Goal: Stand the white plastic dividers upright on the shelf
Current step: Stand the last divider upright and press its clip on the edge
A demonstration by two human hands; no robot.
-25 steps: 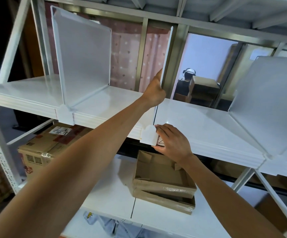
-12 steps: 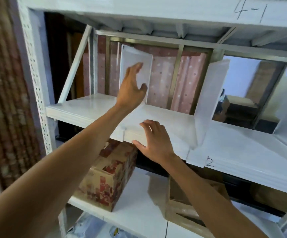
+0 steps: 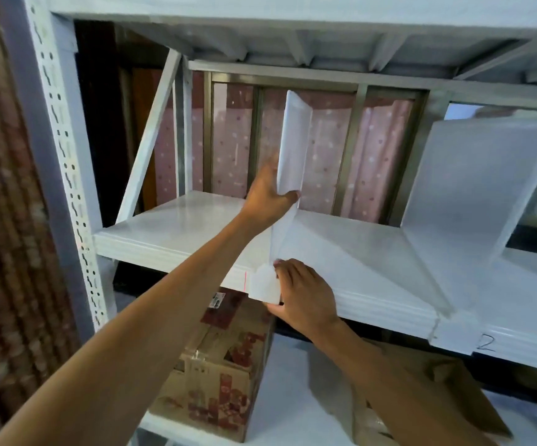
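A white plastic divider stands upright and nearly edge-on on the white shelf. My left hand grips the divider's lower part, thumb on its right face. My right hand holds the divider's white front clip at the shelf's front edge. A second white divider stands upright further right on the same shelf, untouched.
A printed cardboard box sits on the lower shelf below my hands, with an open brown box to its right. A perforated white upright post bounds the rack on the left. The shelf above hangs low overhead.
The view swung left from the middle divider to the left one. My left hand closed on this divider's lower part and my right hand came onto its front clip.
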